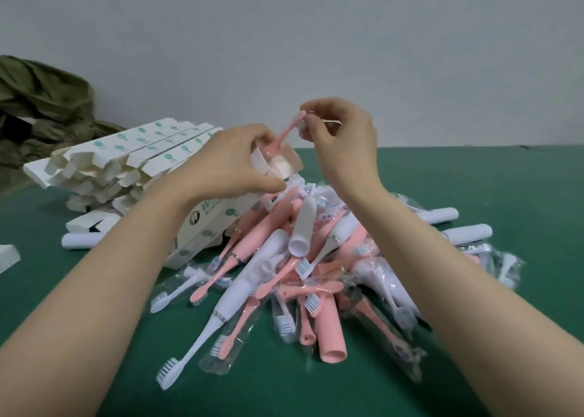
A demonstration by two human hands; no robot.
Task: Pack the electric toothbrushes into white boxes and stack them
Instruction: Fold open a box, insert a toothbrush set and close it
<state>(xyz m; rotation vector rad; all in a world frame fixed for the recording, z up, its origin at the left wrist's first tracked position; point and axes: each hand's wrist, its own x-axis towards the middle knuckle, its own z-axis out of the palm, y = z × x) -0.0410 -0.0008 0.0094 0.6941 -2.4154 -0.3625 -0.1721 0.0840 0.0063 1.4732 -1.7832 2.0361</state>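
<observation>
While left hand (234, 160) curls round a white box (218, 220), right hand (341, 144) pinching pink brush head (284, 137)

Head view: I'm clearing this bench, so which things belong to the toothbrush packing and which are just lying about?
Job: left hand, open white box it holds, right hand, pink toothbrush it pinches, toothbrush pile, stack of white boxes.
Lying about: olive cloth, white scrap at the left edge.
</observation>
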